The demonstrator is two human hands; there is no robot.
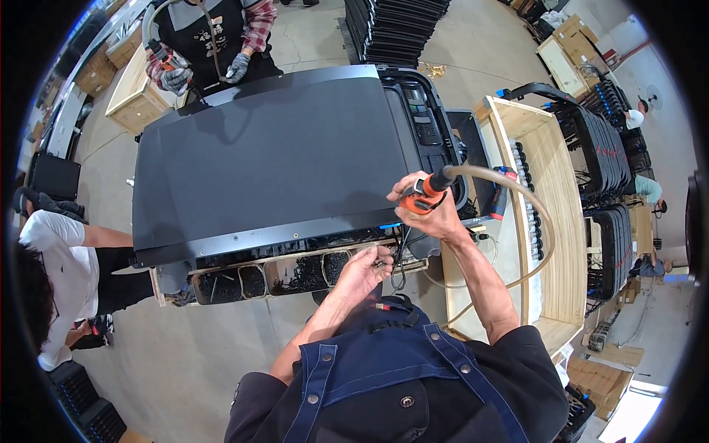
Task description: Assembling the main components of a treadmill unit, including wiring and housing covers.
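Right hand clenched on orange pneumatic screwdriver at the black panel's near right edge | left hand pinches screws above the compartment tray | tool looks rigid, hose-tethered; best gripped round its barrel.

bench: wooden frame on concrete floor | on it: large dark panel, lying flat, covering most of the top | front edge: open compartments holding black screws | right: wooden table, touching the bench
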